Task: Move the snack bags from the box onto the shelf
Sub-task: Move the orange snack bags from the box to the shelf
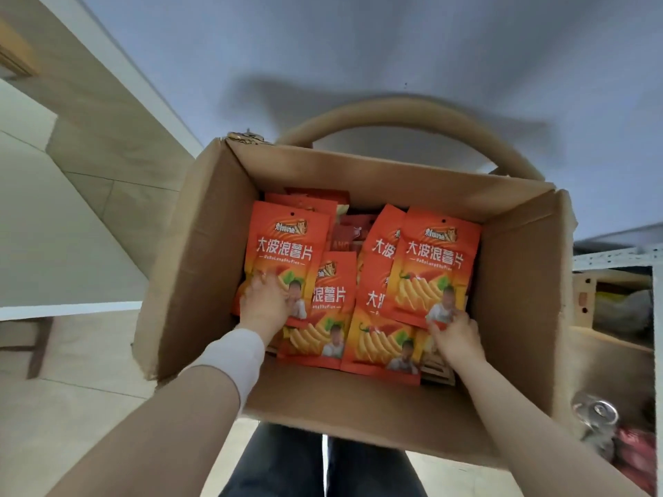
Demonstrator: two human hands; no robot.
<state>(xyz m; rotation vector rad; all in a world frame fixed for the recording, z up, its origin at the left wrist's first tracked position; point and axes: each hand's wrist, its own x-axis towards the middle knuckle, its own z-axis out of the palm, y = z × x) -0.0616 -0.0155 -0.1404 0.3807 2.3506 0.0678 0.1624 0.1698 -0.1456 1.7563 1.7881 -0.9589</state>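
Note:
An open cardboard box (201,252) stands in front of me, filled with several orange-red snack bags. My left hand (263,304) grips the lower part of one snack bag (287,245) at the box's left side. My right hand (457,337) pinches the bottom edge of another snack bag (434,263) at the right, which is lifted and tilted above the others. More bags (380,338) lie flat beneath, between my hands. A white metal shelf (617,258) shows at the right edge.
A beige curved chair back (412,114) rises behind the box. Under the shelf board at right sit cartons and packaged goods (624,306), with a metal can (597,416) lower down. A tiled floor and pale wall are at left. My dark trouser legs are below the box.

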